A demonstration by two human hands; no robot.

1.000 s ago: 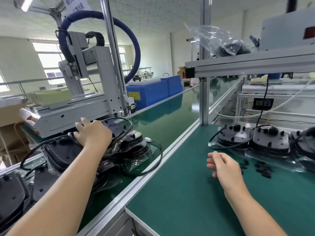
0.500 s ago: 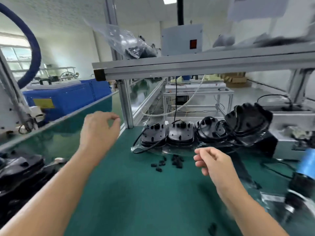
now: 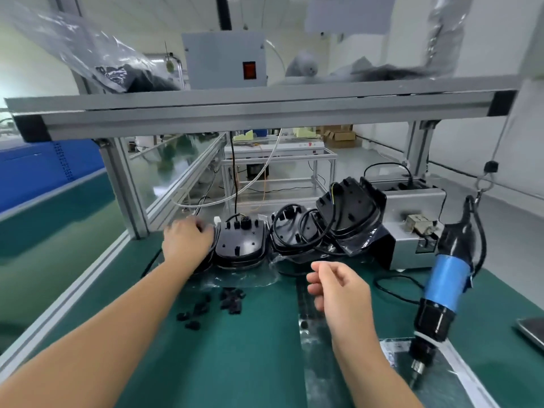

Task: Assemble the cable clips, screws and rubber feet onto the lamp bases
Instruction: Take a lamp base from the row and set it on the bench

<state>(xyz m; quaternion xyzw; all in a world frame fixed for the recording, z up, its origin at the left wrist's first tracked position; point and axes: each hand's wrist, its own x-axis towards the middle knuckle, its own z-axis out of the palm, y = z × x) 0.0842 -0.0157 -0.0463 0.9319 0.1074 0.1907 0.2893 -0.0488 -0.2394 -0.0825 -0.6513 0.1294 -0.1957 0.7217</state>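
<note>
Left hand (image 3: 188, 241) rests, fingers curled, on the leftmost glossy black lamp base (image 3: 206, 254); grip unclear. Right hand (image 3: 338, 285) hovers loosely curled, empty. Small black clips (image 3: 223, 301) lie at 6 o'clock of the bases on the green desk (image 3: 250, 348).

A row of black plastic lamp bases (image 3: 240, 242) lies at the back of the green desk (image 3: 253, 354); small black cable clips (image 3: 223, 301) lie before them, a blue-and-black electric screwdriver (image 3: 444, 287) hangs to their right.

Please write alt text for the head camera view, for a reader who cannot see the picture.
A person's left hand rests on the leftmost of a row of black lamp bases at the back of a green workbench, while the right hand hovers loosely curled, holding nothing. Small black parts lie loose in front; a blue electric screwdriver hangs at right.
</note>
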